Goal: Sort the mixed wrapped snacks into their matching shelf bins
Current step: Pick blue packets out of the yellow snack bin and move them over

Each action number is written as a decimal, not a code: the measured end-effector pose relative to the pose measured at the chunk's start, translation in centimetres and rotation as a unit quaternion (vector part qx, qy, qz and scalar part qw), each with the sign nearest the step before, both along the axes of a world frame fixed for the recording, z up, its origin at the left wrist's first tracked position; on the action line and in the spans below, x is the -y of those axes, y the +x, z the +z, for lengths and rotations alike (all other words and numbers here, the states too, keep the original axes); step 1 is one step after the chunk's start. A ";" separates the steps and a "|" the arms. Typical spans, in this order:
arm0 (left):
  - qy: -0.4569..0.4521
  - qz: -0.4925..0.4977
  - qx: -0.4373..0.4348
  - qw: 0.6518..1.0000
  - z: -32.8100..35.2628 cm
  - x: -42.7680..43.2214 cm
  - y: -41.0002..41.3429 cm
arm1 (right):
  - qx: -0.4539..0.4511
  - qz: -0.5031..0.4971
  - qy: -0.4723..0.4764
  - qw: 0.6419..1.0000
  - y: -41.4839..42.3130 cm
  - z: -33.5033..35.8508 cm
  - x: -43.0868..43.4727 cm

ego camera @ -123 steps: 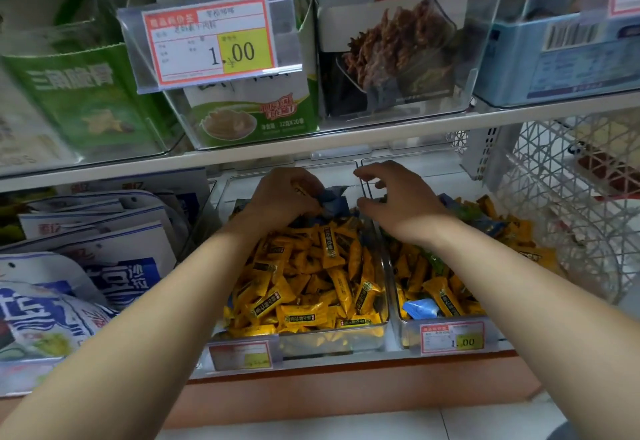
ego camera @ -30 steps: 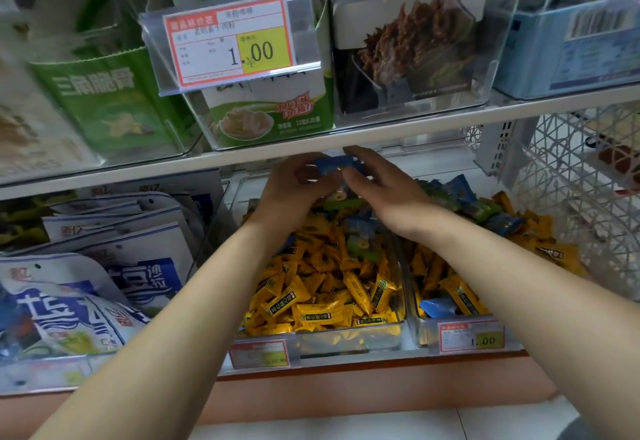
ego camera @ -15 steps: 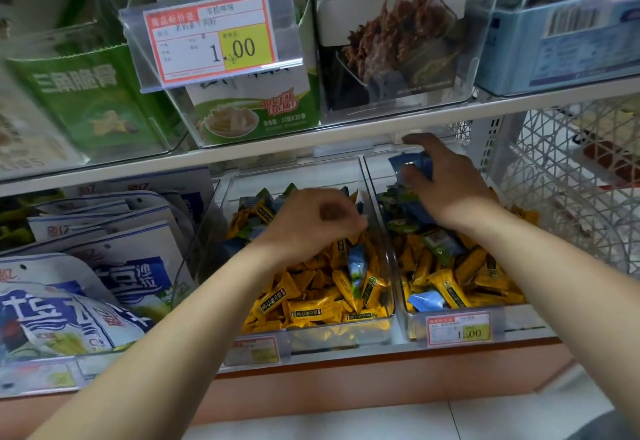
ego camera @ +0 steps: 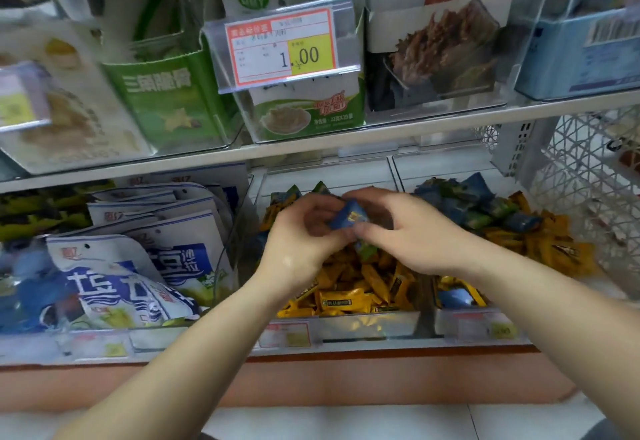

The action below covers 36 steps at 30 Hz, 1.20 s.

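Blue snack (ego camera: pixel 348 218), small and wrapped, with a yellow mark on its face, sits at centre frame, lifted above the middle bin (ego camera: pixel 367 325) and caught between both hands. Left hand (ego camera: pixel 304 232) grips its left end with fingers curled in; right hand (ego camera: pixel 405 228) pinches its right end, thumb low and fingers arched over the top. Fingertips of the two hands nearly meet over the wrapper. Whether the left palm also holds other pieces cannot be told. Just under the thumbs a green snack (ego camera: pixel 365 249) pokes out of the heap. Middle bin is clear plastic, on the lower shelf, filled mostly with yellow snacks (ego camera: pixel 353 296), with a few green and blue wrappers at its back behind the left hand. Right bin (ego camera: pixel 478 327) stands touching it to the right: blue and green pieces (ego camera: pixel 485 211) piled at the back, yellow ones toward the front and right, one blue piece low at the front wall. Small price labels on both bin fronts, blurred. Left of the middle bin, white and blue bags (ego camera: pixel 131 273) lie stacked and leaning. White lattice basket (ego camera: pixel 588 197) at the right edge of the frame. Upper shelf (ego camera: pixel 311 147) runs across above the hands, carrying clear holders with a green box (ego camera: pixel 162 100), a pack showing brown food (ego camera: pixel 440 48), and a pale blue box (ego camera: pixel 581 55). Red-bordered price tag (ego camera: pixel 284 46) reading 1.00 hangs at upper centre. Both bare forearms enter from the bottom of the frame.
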State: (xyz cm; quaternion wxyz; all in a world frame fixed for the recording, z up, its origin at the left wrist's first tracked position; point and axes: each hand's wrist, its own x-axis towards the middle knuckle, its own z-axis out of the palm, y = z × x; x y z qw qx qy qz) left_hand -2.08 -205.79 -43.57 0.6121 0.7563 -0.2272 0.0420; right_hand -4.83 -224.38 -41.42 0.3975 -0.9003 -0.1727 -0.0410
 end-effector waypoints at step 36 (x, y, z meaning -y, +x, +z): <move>0.169 0.121 0.026 0.978 -0.1 -2.0 2.9 | 0.104 -0.120 0.028 0.987 1.1 -0.8 0.1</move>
